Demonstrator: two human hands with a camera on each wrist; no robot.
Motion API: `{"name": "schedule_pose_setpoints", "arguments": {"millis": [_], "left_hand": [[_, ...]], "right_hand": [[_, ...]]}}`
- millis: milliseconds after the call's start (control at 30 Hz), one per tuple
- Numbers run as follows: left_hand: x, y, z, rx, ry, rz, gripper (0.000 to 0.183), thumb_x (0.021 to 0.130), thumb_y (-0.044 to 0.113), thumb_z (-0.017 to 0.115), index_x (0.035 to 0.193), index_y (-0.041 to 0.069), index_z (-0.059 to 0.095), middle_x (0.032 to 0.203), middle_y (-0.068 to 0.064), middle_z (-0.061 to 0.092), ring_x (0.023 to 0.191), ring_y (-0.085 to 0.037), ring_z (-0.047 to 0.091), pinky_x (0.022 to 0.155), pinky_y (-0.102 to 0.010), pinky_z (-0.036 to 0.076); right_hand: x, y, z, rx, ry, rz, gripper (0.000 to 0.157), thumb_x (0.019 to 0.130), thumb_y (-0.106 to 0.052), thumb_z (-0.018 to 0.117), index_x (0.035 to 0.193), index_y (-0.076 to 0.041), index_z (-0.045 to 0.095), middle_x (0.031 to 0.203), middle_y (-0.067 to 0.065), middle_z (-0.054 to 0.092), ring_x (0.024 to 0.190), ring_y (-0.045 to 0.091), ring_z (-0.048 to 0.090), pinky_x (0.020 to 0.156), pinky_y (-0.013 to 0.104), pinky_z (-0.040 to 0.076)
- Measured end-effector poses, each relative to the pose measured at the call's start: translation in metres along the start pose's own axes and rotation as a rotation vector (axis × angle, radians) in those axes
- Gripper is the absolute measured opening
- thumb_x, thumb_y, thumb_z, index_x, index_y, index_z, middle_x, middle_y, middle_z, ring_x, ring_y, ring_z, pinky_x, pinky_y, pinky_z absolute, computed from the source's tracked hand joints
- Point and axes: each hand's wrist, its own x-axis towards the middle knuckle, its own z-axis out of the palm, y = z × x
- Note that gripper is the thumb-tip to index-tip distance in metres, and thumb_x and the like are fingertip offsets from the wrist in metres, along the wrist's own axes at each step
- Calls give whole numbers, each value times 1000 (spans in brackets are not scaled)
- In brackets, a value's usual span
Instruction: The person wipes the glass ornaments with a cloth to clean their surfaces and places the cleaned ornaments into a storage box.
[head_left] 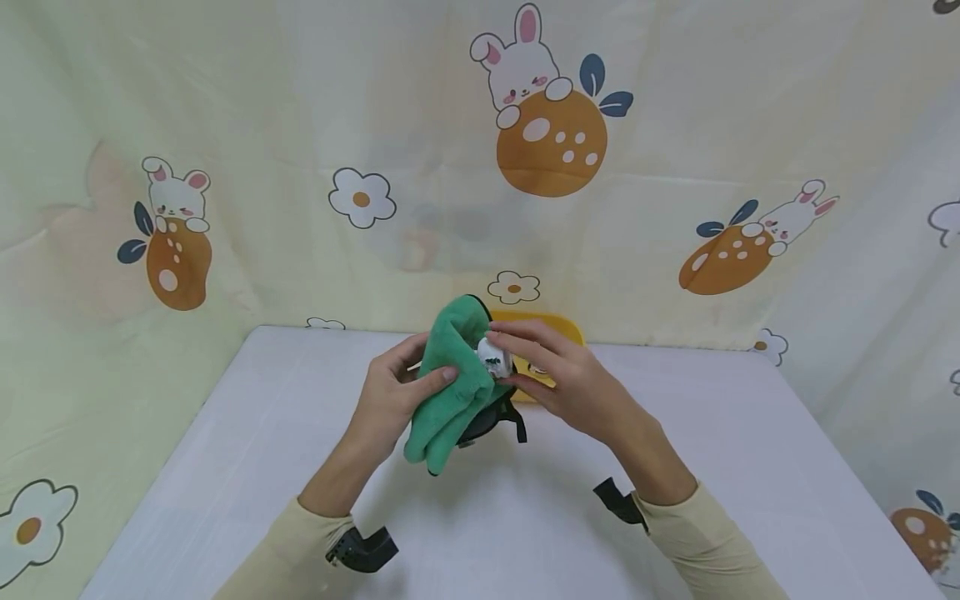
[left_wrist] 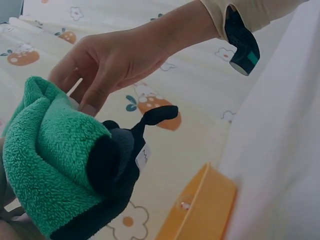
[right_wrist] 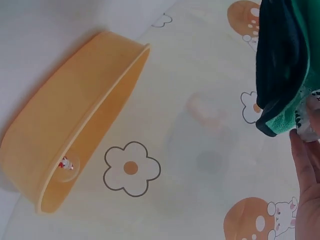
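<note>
A green fleecy cloth item (head_left: pixel 459 412) with black edging and a black strap (head_left: pixel 519 423) is held up above the table in the head view. My left hand (head_left: pixel 393 387) grips its left side, thumb across the front. Between the fingers and thumb of my right hand (head_left: pixel 581 379) is a small white object (head_left: pixel 495 358) with dark print, pinched against the green fabric. Its kind cannot be made out. The left wrist view shows the green fabric (left_wrist: pixel 55 150) folded over, with a black inner part and a small white label (left_wrist: pixel 143 157). Most of my left hand is hidden there.
Behind the hands a yellow basin (head_left: pixel 566 327) stands on the white table (head_left: pixel 247 433) near the back edge. In the right wrist view a clear round piece with a small red-and-white figure (right_wrist: pixel 66 164) shows inside it. A patterned curtain (head_left: pixel 420 100) hangs behind the table.
</note>
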Motion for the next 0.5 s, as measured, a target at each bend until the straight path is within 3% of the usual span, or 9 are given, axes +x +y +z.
{"name": "schedule_pose_setpoints", "arguments": {"millis": [167, 367, 500], "left_hand": [[0, 0, 0, 0, -19, 7, 45, 92, 19, 77, 135, 14, 63, 127, -13, 65, 105, -28, 72, 88, -38, 61], [-2, -1, 0, 46, -23, 53, 48, 90, 16, 79, 136, 16, 63, 130, -7, 65, 111, -27, 68, 88, -38, 61], [-2, 0, 0, 84, -19, 105, 49, 89, 13, 80, 135, 15, 64, 130, -6, 65, 114, -28, 67, 88, -38, 61]], "right_hand": [[-1, 0, -1, -15, -10, -10, 67, 75, 5, 86, 136, -2, 61, 135, 15, 60, 120, 28, 63, 91, 26, 57], [-4, -2, 2, 89, 7, 111, 67, 76, -2, 88, 136, 0, 59, 123, 12, 64, 102, 21, 71, 88, 19, 57], [-5, -3, 5, 182, 20, 175, 57, 80, 1, 84, 132, 2, 61, 114, 10, 67, 92, 19, 72, 81, 23, 60]]}}
